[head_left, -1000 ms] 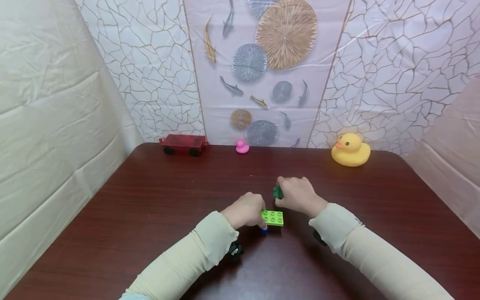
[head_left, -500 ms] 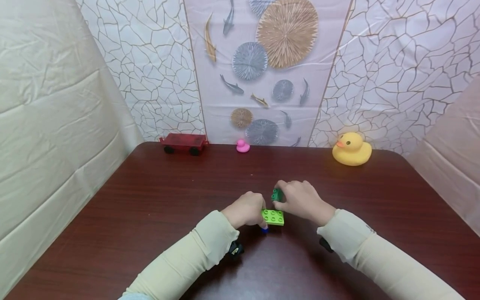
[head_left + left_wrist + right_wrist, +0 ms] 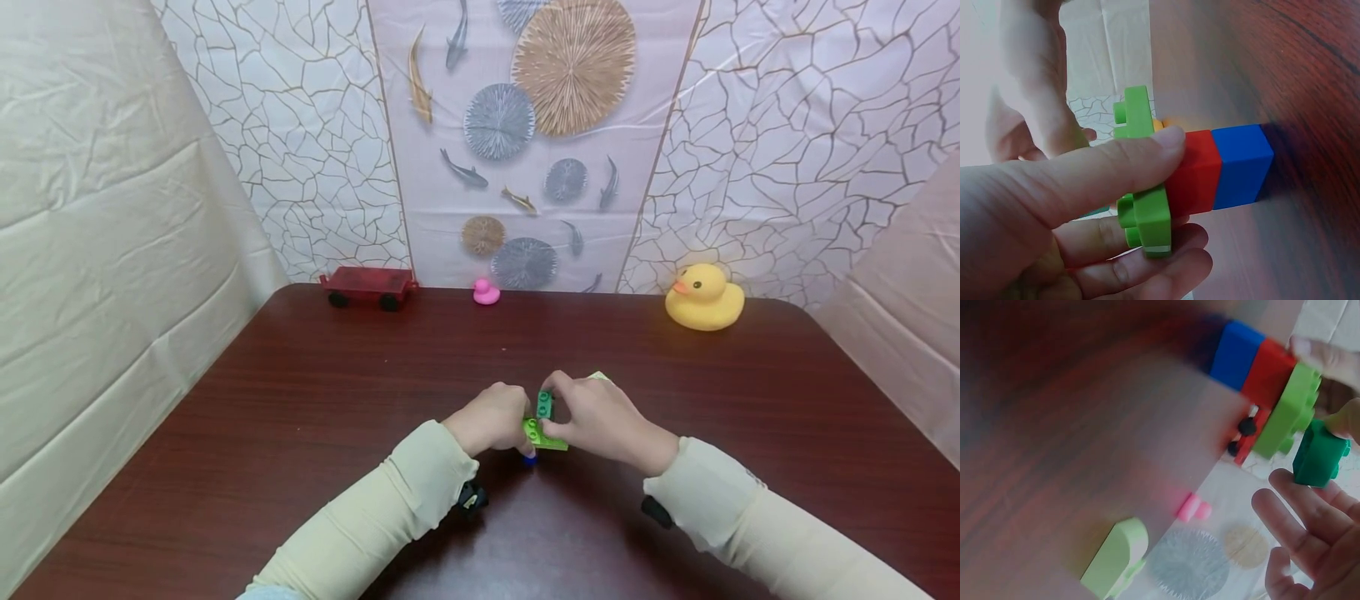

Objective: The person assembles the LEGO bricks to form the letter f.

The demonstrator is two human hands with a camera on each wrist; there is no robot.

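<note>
While gripping lime plate, seemingly joined over red brick and blue brick, with left hand, holds dark green brick pinched just above in right hand; apparently left unjoined: that, plus pale green block on table.

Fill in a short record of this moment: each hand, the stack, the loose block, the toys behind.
Left hand: holds the stack
Stack order, bottom up: blue block, red block, lime block
Right hand: pinches the dark green block
Dark green block position: close to the lime block's studs; contact unclear
Loose block: pale green block on the table, beyond the right hand
Far edge, left to right: red wagon, pink duck, yellow duck
</note>
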